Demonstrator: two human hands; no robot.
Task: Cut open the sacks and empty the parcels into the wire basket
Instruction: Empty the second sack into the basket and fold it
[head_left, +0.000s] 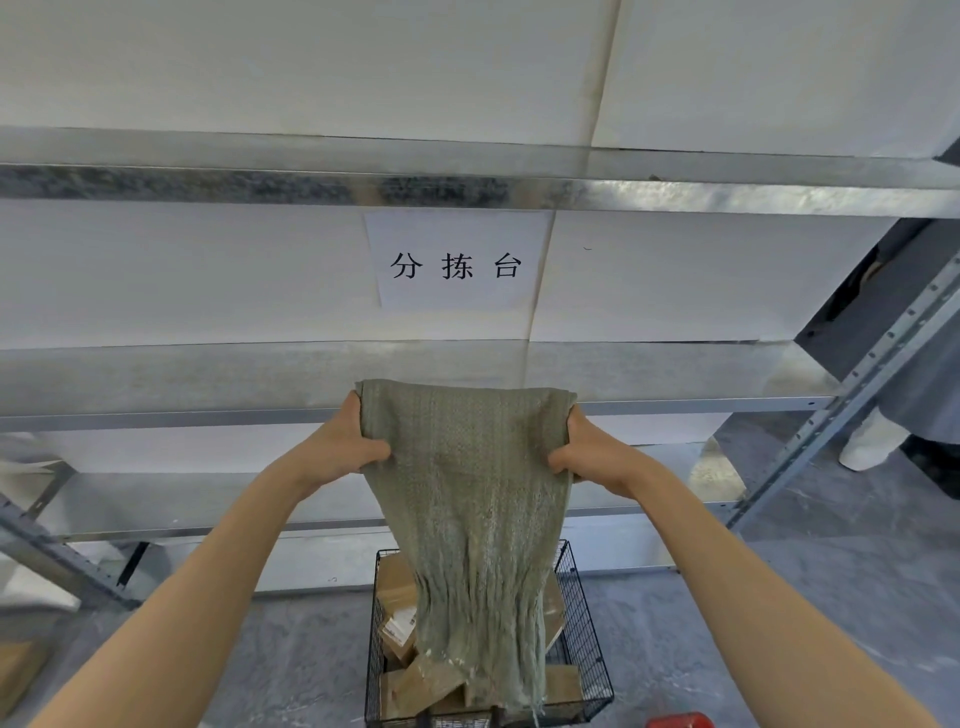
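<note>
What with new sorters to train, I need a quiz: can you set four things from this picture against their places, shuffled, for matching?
Things:
1. sack
2. wire basket
3. parcels
4. paper sign

Places:
A. inside the wire basket
B. on the white wall
C. on the grey floor
D. gripped by the left hand and the right hand, hanging over the basket

Pairs: 1-D, 2-C, 3-A, 4-B
</note>
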